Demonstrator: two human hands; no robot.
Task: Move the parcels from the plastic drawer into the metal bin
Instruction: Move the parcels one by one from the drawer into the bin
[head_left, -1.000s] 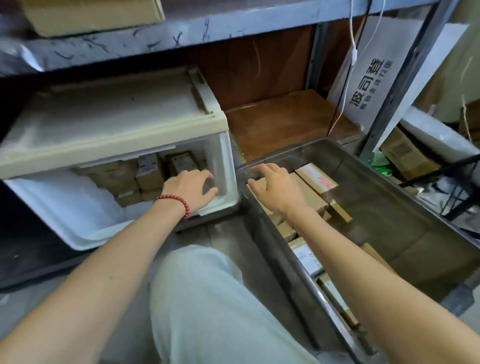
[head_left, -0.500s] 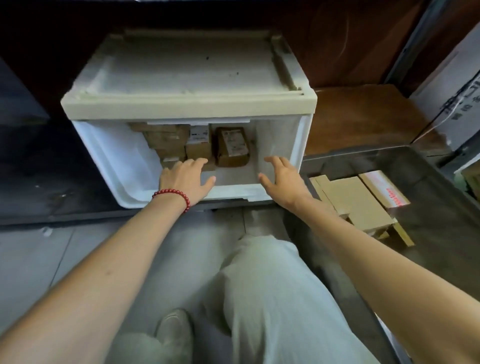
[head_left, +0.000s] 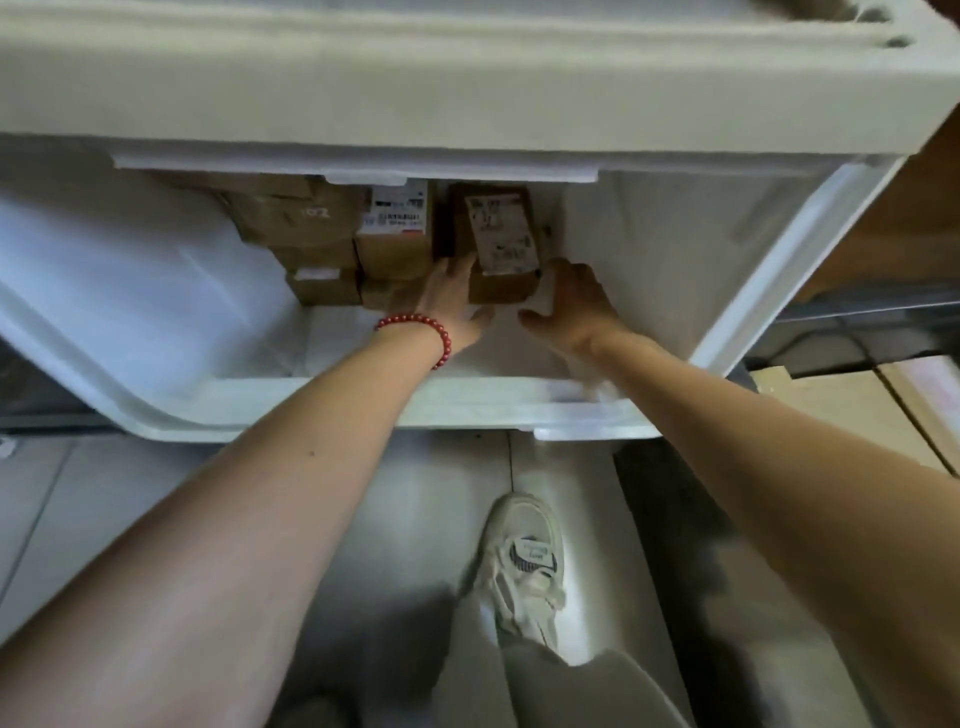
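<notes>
The white plastic drawer (head_left: 311, 408) stands open in front of me, with brown parcels packed at its back. A brown parcel with a white label (head_left: 500, 236) stands on the right of that group. My left hand (head_left: 448, 306), with a red bead bracelet on the wrist, holds its left side. My right hand (head_left: 570, 304) grips its right side, fingers curled. Both thumbs reach in below the parcel's front. The metal bin (head_left: 872, 307) lies to the right, with flat cardboard parcels (head_left: 852, 410) inside.
More parcels sit left of the held one: a labelled box (head_left: 396, 234), a taped stack (head_left: 291, 218) and a small box (head_left: 323, 286). The drawer's cream housing (head_left: 467, 78) overhangs the top. My white shoe (head_left: 524, 558) and trouser leg (head_left: 561, 686) are on the grey floor below.
My view dropped and closed in on the drawer. Both hands moved from the drawer's front lip deep inside and took hold of the labelled parcel from either side.
</notes>
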